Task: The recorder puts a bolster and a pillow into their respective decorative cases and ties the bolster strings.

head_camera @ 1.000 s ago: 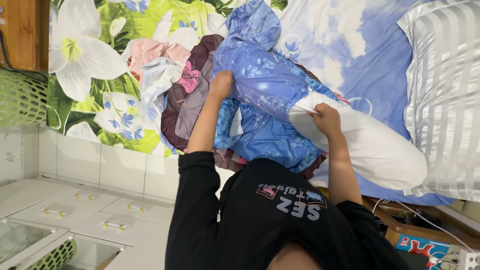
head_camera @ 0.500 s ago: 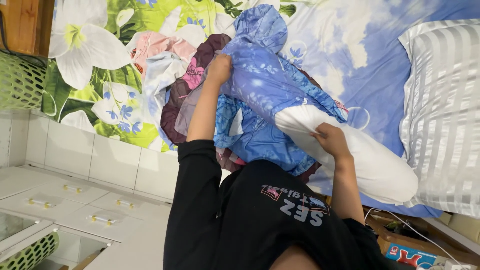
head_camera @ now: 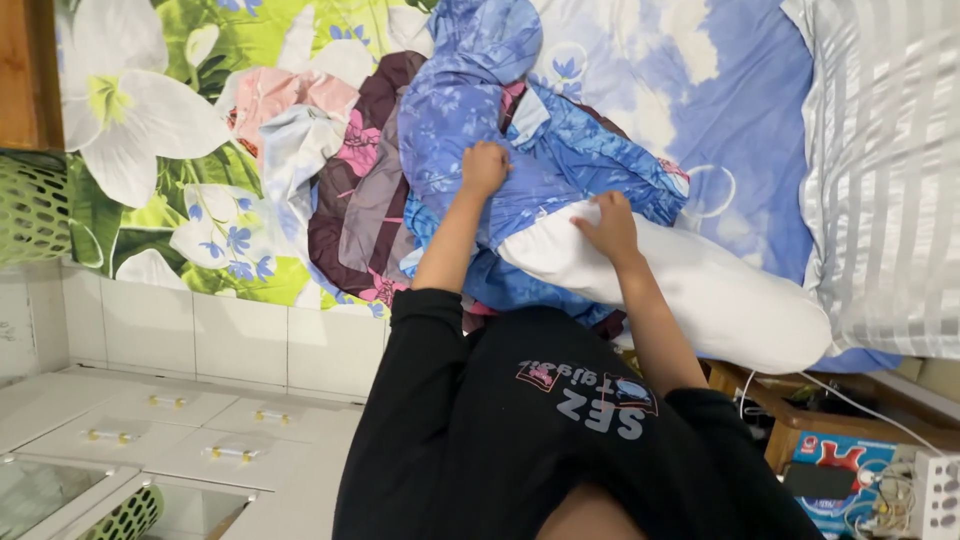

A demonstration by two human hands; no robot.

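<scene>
Two bare hands work at a long white bolster pillow (head_camera: 700, 290) that lies across the bed, its far end partly sleeved in a blue floral pillowcase of thin shiny cloth (head_camera: 520, 150). The left hand (head_camera: 484, 168) is closed in a fist on a bunch of that blue cloth just beside the covered end of the pillow. The right hand (head_camera: 607, 226) rests on top of the white pillow at the case's open edge, fingers bent and pressing down on the fabric; whether it pinches the blue hem cannot be told. Half a second ago the left hand gripped the case higher and further from the pillow's bare part, and the right hand sat lower on the pillow's near flank; now both hands have come close together at the mouth of the case, and the blue cloth has bunched up more over the covered end. Beyond that covered end, away from the person, lies a heap of crumpled clothes in maroon, pink and pale blue (head_camera: 340, 170) on a green bedsheet printed with large white flowers (head_camera: 130, 110). Beside the bare end of the pillow lies a silver-and-white striped satin pillow (head_camera: 880, 180), on a blue-and-white cloud-patterned sheet (head_camera: 730, 100).
</scene>
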